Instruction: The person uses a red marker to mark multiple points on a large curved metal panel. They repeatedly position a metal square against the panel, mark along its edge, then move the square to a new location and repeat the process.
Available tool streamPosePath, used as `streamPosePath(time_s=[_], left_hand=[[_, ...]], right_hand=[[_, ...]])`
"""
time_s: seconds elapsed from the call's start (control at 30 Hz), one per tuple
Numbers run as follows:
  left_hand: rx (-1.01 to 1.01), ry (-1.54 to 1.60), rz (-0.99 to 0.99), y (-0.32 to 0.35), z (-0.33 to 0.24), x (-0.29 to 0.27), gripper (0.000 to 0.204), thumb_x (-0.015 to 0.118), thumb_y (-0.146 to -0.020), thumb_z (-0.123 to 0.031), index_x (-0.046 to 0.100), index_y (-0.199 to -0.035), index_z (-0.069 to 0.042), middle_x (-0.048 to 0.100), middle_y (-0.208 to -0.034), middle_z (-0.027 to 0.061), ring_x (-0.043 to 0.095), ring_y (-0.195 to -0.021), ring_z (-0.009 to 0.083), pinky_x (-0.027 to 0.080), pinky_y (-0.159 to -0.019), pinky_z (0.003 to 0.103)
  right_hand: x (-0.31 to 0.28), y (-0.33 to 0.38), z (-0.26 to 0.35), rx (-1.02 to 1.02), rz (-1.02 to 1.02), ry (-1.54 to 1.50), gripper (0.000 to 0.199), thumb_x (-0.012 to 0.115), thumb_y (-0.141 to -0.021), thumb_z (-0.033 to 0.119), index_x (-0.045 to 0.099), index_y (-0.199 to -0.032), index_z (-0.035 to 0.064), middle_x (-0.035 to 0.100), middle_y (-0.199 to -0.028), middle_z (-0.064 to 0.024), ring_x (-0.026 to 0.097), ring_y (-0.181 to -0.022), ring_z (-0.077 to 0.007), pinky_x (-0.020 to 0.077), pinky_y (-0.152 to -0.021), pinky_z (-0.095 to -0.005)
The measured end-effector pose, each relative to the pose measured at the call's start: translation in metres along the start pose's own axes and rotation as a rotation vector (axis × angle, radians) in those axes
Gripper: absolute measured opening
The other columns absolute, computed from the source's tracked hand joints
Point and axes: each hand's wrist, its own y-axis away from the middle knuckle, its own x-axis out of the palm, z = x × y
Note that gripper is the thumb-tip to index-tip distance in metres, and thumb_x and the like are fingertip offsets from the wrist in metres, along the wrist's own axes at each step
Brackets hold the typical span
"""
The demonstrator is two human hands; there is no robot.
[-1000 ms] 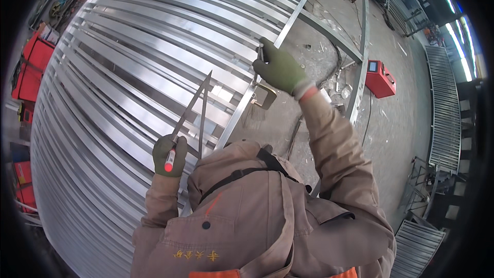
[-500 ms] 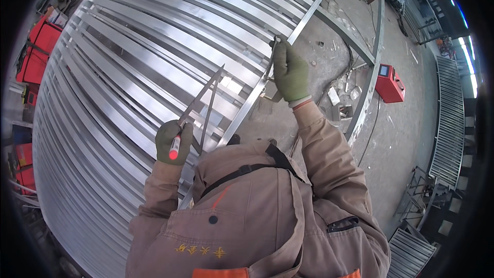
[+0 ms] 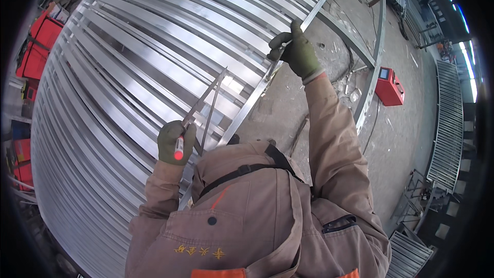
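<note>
Gloves cover both hands. The left hand (image 3: 176, 142), at eight o'clock, has its grip wrapped round a red-handled marker (image 3: 179, 150) and a steel square (image 3: 208, 104) laid flat for marking. The right hand (image 3: 297, 51), at one o'clock, pinches the frame bar (image 3: 257, 94), steadying it over the slatted steel panel (image 3: 128, 72).

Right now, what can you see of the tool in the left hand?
The tool looks like a thin grey metal framing square: two slim arms meeting in a narrow point near the top, tilted up and to the right over the steel slats. The gloved left hand grips its lower end, along with a red-tipped marker.
</note>
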Motion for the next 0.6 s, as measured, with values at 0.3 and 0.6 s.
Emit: streamPosePath(time_s=[0.3, 0.6], left_hand=[[-0.040, 0.031, -0.041, 0.004, -0.002, -0.004, 0.031, 0.085, -0.083, 0.002, 0.056, -0.074, -0.005, 0.060, -0.070, 0.0133, 0.061, -0.063, 0.0378, 0.048, -0.061, 0.047], [0.001, 0.047, 0.017, -0.007, 0.000, 0.002, 0.036, 0.085, -0.083, 0.001, 0.052, -0.070, -0.006, 0.055, -0.066, 0.0132, 0.057, -0.061, 0.0373, 0.044, -0.058, 0.048]], right_hand=[[0.038, 0.015, 0.013, -0.105, -0.320, 0.263, 0.071, 0.055, -0.113, 0.062, 0.072, -0.126, -0.0054, 0.070, -0.075, -0.0072, 0.067, -0.070, -0.0167, 0.0595, -0.077, -0.0350], [0.020, 0.026, 0.038, -0.156, 0.166, 0.450, 0.046, 0.055, -0.118, 0.039, 0.074, -0.143, 0.0058, 0.061, -0.074, -0.0007, 0.062, -0.073, -0.0105, 0.0569, -0.079, -0.0302]])
